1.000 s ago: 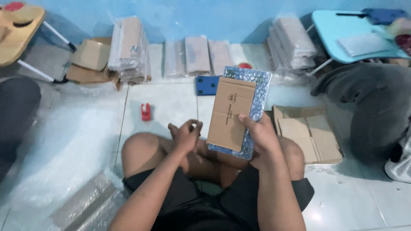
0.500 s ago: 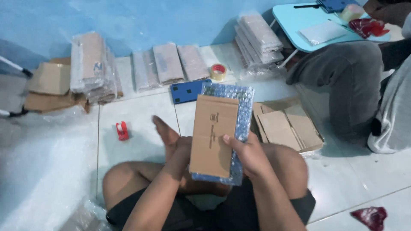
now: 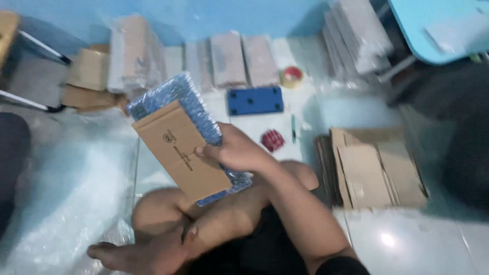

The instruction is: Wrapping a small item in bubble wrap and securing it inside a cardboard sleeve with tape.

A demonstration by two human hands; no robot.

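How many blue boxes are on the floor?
1. The flat blue box lies on the white floor near the wall, beside a roll of tape. The picture is blurry, so others may be hidden.

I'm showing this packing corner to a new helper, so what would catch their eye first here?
Most striking is the flat brown cardboard mailer, held tilted at centre left by the right hand, with a blue bubble-wrapped item behind it. Next comes the dark blue rectangular object on the pale floor beyond, a small red thing nearer. At right lies a stack of flattened cardboard.
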